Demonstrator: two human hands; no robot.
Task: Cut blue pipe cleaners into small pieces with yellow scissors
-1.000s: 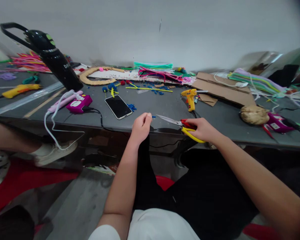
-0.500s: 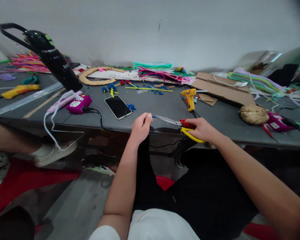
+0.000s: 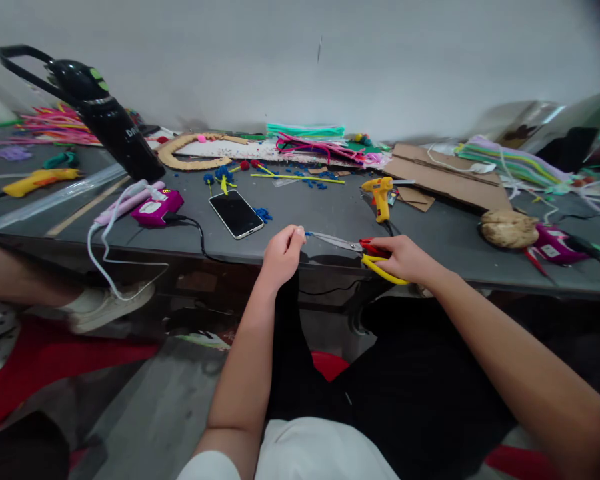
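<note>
Head camera view, looking down over a dark grey tabletop (image 3: 305,203): two bare hands meet just above its near edge. The left hand (image 3: 284,250) is curled closed, thumb uppermost, pinching a small, thin blue strip (image 3: 308,233) whose end pokes out to the right. The right hand (image 3: 405,259) grips a pair of metal scissors with red and yellow handles (image 3: 353,246), the blades aimed left so that their tips reach the blue end; whether they touch it is too small to tell.

The strip is probably very light, soft and easily bent, so a fingertip pinch, well back from the blades, should suit it. The scissors look stiff and somewhat heavier, with smooth, sharp metal in front; the handles are the safe place to hold.

Beyond the left hand lies a black-screened phone with a pale rim (image 3: 237,215), small blue scraps (image 3: 264,215) beside it. Beyond the scissors lies a yellow glue gun (image 3: 380,197).
</note>
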